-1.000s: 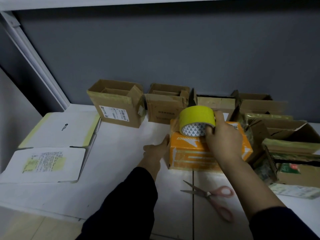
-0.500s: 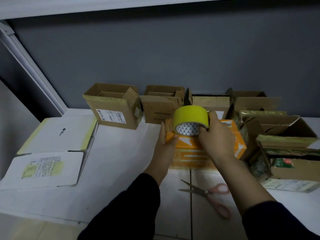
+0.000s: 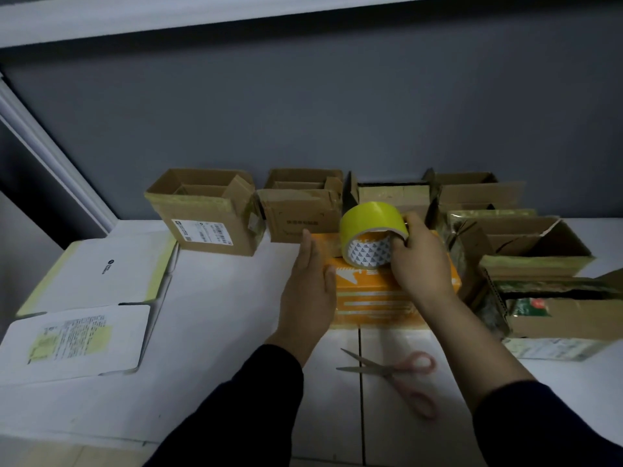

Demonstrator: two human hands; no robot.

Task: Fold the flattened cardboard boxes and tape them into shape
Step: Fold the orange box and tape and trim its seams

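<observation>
Yellow roll of tape [image 3: 371, 230] stands on the orange cardboard box [image 3: 377, 294] mid-bench, gripped by the right hand [image 3: 418, 261]; the left hand [image 3: 308, 288], fingers straight, presses the box's left side.

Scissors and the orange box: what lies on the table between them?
In the head view, only bare white table, crossed by a dark seam, lies between the scissors and the orange box.

Pink-handled scissors [image 3: 387, 372] lie with blades parted on the white tabletop [image 3: 215, 332] at five o'clock, tips pointing toward nine o'clock across a dark seam, while a grey wall [image 3: 303, 112] fills twelve o'clock and a slanted white frame [image 3: 57, 161] runs down at ten o'clock.
</observation>
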